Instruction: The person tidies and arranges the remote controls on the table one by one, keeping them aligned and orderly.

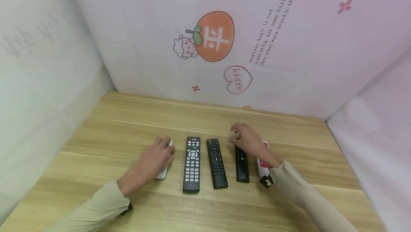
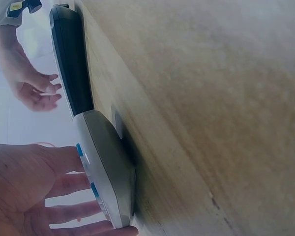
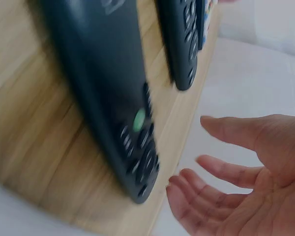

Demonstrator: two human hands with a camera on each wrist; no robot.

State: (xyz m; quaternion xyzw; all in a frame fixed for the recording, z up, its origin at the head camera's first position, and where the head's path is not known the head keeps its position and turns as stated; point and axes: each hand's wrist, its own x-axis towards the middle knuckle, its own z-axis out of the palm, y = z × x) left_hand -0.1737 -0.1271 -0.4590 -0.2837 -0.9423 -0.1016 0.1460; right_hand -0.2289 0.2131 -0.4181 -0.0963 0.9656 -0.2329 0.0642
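Observation:
My left hand [image 1: 155, 159] lies over a white remote control [image 1: 162, 175] at the left of a row. In the left wrist view its fairly straight fingers touch the white remote's [image 2: 105, 167] buttoned face, one fingertip reaching the end. My right hand [image 1: 248, 139] hovers past the far end of a slim black remote [image 1: 242, 169], fingers loosely bent. The right wrist view shows this hand [image 3: 236, 182] apart from the black remote [image 3: 103, 83], holding nothing. Under the right forearm lies a white and red remote [image 1: 263, 170], partly hidden.
Between the hands lie a large black remote with white buttons [image 1: 191, 164] and another black remote [image 1: 217, 164]. All rest on a wooden table [image 1: 144, 114]. A printed cloth [image 1: 144, 46] hangs along the back, with pale cloth walls at both sides.

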